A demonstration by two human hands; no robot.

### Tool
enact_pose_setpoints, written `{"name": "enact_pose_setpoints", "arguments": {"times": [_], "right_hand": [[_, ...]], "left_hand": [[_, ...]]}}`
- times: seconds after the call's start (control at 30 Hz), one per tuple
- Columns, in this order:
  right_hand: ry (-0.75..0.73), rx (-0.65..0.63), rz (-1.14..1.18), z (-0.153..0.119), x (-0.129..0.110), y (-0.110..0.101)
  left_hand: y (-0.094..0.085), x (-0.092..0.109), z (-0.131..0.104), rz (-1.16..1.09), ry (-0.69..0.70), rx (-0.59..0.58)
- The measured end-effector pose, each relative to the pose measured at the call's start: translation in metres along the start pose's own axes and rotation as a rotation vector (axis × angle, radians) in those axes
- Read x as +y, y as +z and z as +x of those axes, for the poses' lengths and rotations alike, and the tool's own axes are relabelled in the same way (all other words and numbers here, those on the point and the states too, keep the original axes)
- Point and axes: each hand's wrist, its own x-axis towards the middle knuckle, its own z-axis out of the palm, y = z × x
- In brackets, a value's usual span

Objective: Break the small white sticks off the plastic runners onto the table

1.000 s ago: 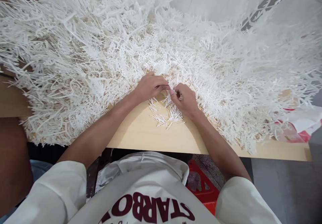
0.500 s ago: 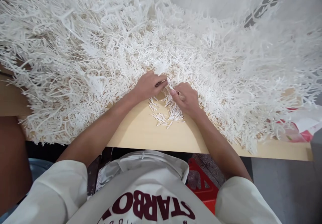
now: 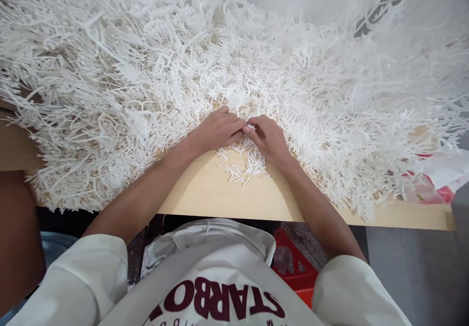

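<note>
A wide heap of thin, branching white plastic pieces (image 3: 146,62) covers most of the table. At its front middle edge, my left hand (image 3: 222,128) is closed, its fingertips meeting those of my right hand. My right hand (image 3: 269,138) pinches a small white piece (image 3: 251,127) between thumb and forefinger. What my left fingertips hold, if anything, is hidden. Just below both hands, a small loose pile of short white sticks (image 3: 254,165) lies on the bare wood.
The light wooden table (image 3: 220,196) ends just before my body. A pink and clear plastic bag (image 3: 427,187) lies at the right. Below the edge is a red plastic object (image 3: 296,267). Another person's limb (image 3: 18,238) is at the far left.
My hands have come closer together, fingertips now meeting. The white piece that stood up between them is now mostly hidden by the fingers.
</note>
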Motion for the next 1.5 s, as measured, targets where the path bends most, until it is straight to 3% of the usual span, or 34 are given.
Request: {"name": "enact_pose_setpoints", "arguments": {"times": [0.13, 0.23, 0.4, 0.47, 0.53, 0.6, 0.67, 0.77, 0.87, 0.93, 1.03, 1.13, 1.2, 1.27, 1.37, 1.5], "right_hand": [[-0.154, 0.077, -0.231, 0.000, 0.006, -0.001], [-0.245, 0.155, -0.251, -0.002, 0.003, -0.003], [-0.526, 0.291, -0.192, -0.008, -0.021, -0.007], [-0.488, 0.344, -0.186, -0.008, -0.024, -0.006], [-0.296, 0.346, -0.157, -0.007, -0.021, -0.003], [-0.064, 0.277, -0.076, -0.004, -0.014, 0.000], [0.053, 0.157, -0.003, -0.002, -0.007, 0.002], [-0.027, 0.042, -0.070, 0.000, -0.001, 0.002], [-0.166, 0.093, -0.226, -0.002, -0.003, 0.000], [-0.251, 0.164, -0.264, -0.005, -0.008, -0.004], [-0.394, 0.291, -0.230, -0.011, -0.019, -0.011], [-0.492, 0.371, -0.142, -0.014, -0.023, -0.011], [-0.421, 0.363, -0.105, -0.011, -0.019, -0.007], [-0.211, 0.331, -0.075, -0.007, -0.011, -0.001], [0.102, 0.243, 0.025, -0.001, 0.001, 0.003], [0.109, 0.083, 0.054, 0.001, 0.003, 0.004]], "left_hand": [[-0.002, 0.002, 0.002, -0.027, -0.001, -0.016], [0.000, -0.001, 0.002, -0.053, 0.004, -0.051], [0.002, -0.009, 0.001, -0.050, -0.277, 0.017], [0.001, -0.010, 0.001, -0.105, -0.302, 0.034], [0.000, -0.009, 0.001, -0.153, -0.267, 0.024], [0.000, -0.007, 0.001, -0.154, -0.220, 0.024], [0.001, -0.005, 0.000, -0.107, -0.145, 0.039], [0.005, -0.004, -0.001, -0.034, -0.026, 0.057], [0.008, -0.006, -0.002, -0.026, -0.017, 0.032], [0.007, -0.007, -0.002, -0.040, -0.068, -0.013], [0.002, -0.009, 0.000, -0.060, -0.281, -0.061], [-0.006, -0.008, 0.002, -0.248, -0.459, -0.052], [-0.012, -0.006, 0.003, -0.485, -0.468, -0.027], [-0.015, -0.005, 0.002, -0.674, -0.457, 0.015], [-0.017, -0.002, 0.000, -0.757, -0.454, 0.067], [-0.020, 0.002, -0.002, -0.769, -0.417, 0.069]]}}
